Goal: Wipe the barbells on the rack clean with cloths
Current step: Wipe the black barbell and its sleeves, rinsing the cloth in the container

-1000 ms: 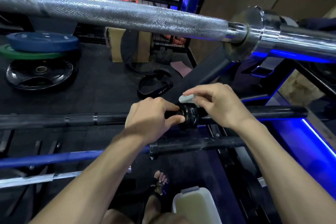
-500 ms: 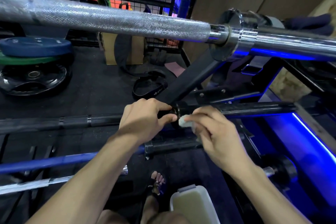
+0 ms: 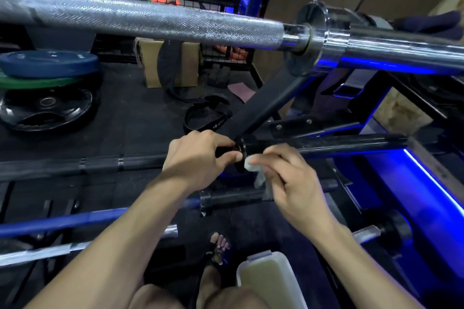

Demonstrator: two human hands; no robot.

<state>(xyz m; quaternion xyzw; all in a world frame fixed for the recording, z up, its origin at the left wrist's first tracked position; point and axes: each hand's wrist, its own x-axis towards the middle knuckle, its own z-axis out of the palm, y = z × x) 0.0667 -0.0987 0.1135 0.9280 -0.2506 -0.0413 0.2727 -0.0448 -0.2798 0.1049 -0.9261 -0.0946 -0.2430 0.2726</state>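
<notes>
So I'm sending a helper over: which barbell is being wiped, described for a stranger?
Start at the big chrome barbell on top. Below it, the black barbell is the one; unlike the blue bar lower down, the left hand grips it and the right hand presses a white cloth to its collar.

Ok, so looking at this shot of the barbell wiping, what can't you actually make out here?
- Head view: the black barbell shaft under the left hand is covered by its fingers.
- Most of the small white cloth is hidden in the right hand, so its size is unclear.
- The big knurled silver barbell runs off both frame edges.
- The white plastic tub is cut by the bottom edge; its murky contents cannot be identified.
</notes>
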